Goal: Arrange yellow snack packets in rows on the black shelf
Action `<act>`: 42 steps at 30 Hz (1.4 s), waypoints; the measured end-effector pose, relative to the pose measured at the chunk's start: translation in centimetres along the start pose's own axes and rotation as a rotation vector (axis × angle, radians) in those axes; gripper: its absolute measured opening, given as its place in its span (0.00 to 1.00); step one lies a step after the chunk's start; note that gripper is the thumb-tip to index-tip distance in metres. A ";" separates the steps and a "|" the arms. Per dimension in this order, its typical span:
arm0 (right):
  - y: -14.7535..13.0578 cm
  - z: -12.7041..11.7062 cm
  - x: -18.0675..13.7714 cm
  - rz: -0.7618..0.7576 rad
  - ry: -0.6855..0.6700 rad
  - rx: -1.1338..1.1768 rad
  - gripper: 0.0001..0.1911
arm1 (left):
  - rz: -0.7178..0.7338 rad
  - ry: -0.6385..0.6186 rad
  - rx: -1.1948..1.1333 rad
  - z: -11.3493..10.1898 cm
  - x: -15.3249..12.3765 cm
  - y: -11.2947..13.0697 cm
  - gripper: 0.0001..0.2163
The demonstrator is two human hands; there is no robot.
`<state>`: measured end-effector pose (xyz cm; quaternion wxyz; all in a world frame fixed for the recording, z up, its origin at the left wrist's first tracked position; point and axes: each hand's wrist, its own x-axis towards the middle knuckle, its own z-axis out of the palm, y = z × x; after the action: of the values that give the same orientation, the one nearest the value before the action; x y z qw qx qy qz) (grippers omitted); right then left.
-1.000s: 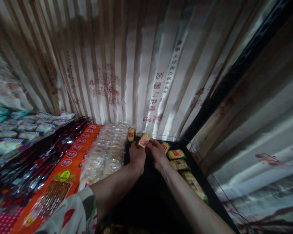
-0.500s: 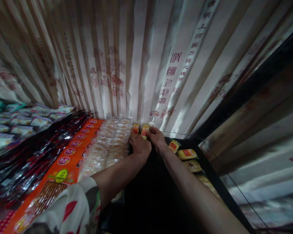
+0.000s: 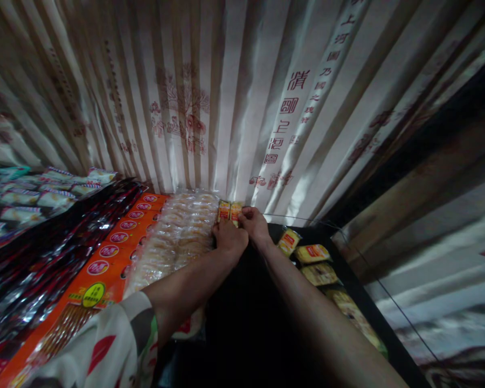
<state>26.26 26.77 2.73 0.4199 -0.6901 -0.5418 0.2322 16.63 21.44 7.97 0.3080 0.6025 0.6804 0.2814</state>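
Two small yellow snack packets with red labels stand side by side at the far edge of the black table, against the curtain: a left packet [image 3: 223, 209] and a right packet [image 3: 236, 210]. My left hand [image 3: 231, 236] is closed, its fingers curled at the lower part of the packets and partly hidden by the back of the hand. With thumb and fingers pinched together, my right hand [image 3: 255, 224] grips the right packet by its right side. Beside the left packet lies a clear bag of round pale pastries [image 3: 188, 226].
More yellow packets, such as a tilted packet [image 3: 289, 241] and a flat packet [image 3: 313, 253], lie along the right side of the black table [image 3: 246, 323]. An orange snack package [image 3: 117, 237], dark shiny packs [image 3: 60, 248] and white wrapped snacks [image 3: 22, 196] fill the left. A printed curtain [image 3: 230, 108] hangs behind.
The right packet has shifted left with my right hand, closing the gap to the left packet. Both hands stay at the packets, and the view has turned slightly.
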 end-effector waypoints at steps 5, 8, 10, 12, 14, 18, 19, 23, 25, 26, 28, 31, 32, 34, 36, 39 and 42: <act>-1.7 -0.4 -0.7 -0.002 0.031 -0.156 0.07 | -0.021 0.033 -0.146 0.2 -0.2 -0.1 0.09; -2.4 -0.8 -1.2 -0.025 0.019 -0.218 0.09 | -0.024 0.038 -0.200 0.1 -0.6 0.0 0.11; -2.5 -1.5 -1.7 -0.052 0.024 -0.246 0.11 | 0.016 0.033 -0.138 -0.2 -1.0 0.1 0.13; -2.6 -2.6 -2.3 -0.099 0.042 -0.286 0.13 | 0.084 0.037 -0.033 -0.4 -1.6 0.4 0.15; -2.4 -4.4 -3.1 -0.153 0.069 -0.346 0.14 | 0.155 0.034 0.032 -0.4 -2.3 0.7 0.16; -1.3 -8.9 -4.2 -0.173 0.128 -0.545 0.15 | 0.238 -0.043 -0.027 0.6 -3.8 1.5 0.16; -1.0 -10.0 -4.4 -0.157 0.126 -0.593 0.15 | 0.234 -0.082 -0.056 1.0 -4.1 1.6 0.16; 0.8 -13.1 -4.3 -0.138 -0.002 -0.704 0.18 | 0.120 -0.217 -0.141 2.7 -5.2 2.3 0.19; 1.7 -13.8 -4.1 -0.186 -0.109 -0.700 0.22 | 0.075 -0.238 -0.148 3.4 -5.5 2.4 0.19; 2.1 -14.0 -4.0 -0.214 -0.160 -0.682 0.24 | 0.063 -0.243 -0.147 3.6 -5.6 2.4 0.19; 2.7 -14.1 -3.7 -0.250 -0.242 -0.634 0.27 | 0.038 -0.240 -0.158 4.1 -5.6 2.3 0.17; 3.1 -14.0 -3.2 -0.265 -0.293 -0.575 0.30 | 0.009 -0.230 -0.228 4.6 -5.3 2.0 0.12; 3.2 -13.9 -3.0 -0.265 -0.302 -0.571 0.30 | 0.002 -0.233 -0.255 4.7 -5.2 1.9 0.11; 3.0 -13.9 -2.7 -0.265 -0.320 -0.588 0.28 | -0.004 -0.235 -0.288 4.9 -5.1 1.8 0.09; 2.5 -13.8 -2.6 -0.271 -0.340 -0.637 0.24 | 0.001 -0.211 -0.291 4.9 -4.9 1.8 0.10; 1.7 -13.7 -2.8 -0.289 -0.353 -0.693 0.16 | 0.009 -0.170 -0.313 4.4 -4.6 2.1 0.11; 0.7 -13.3 -3.5 -0.301 -0.298 -0.635 0.15 | 0.001 -0.139 -0.376 3.5 -4.3 2.7 0.11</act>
<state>35.93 19.10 8.82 0.1310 -0.6573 -0.7371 0.0864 21.38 17.49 8.05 0.4612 0.5527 0.5925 0.3616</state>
